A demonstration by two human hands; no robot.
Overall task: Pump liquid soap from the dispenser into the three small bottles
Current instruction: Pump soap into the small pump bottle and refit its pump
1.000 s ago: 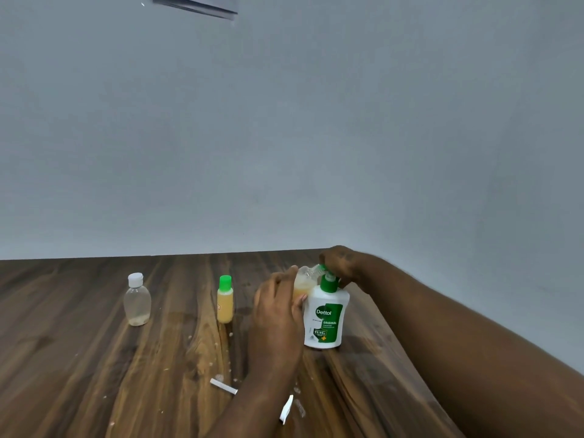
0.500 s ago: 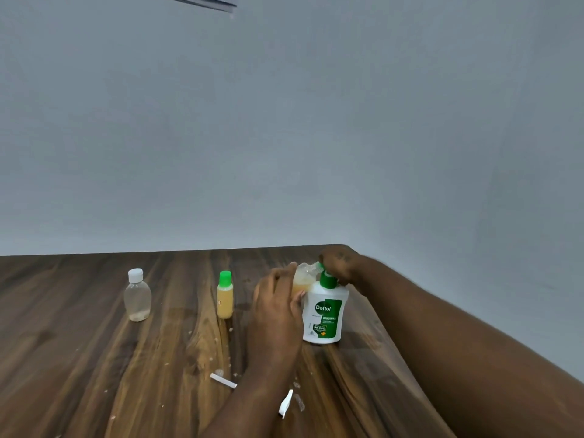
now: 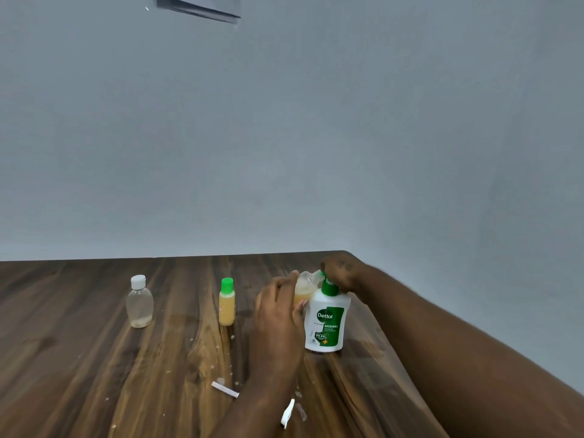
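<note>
Filling the small clear plastic bottle (image 3: 305,286) near the far right corner of the table (image 3: 94,358). Gripping it with the left hand (image 3: 278,314), curling the right hand (image 3: 343,273) over the green pump of the white plastic soap dispenser (image 3: 327,327). Next, probably: press slowly, keeping mouth under spout.

A plain grey-blue wall (image 3: 284,121) fills most of the view, softly and evenly lit. Below it, a dark wood-grain table (image 3: 79,374) reaches its far right corner. 1 grey fixture (image 3: 199,6) sits high on the wall.
</note>
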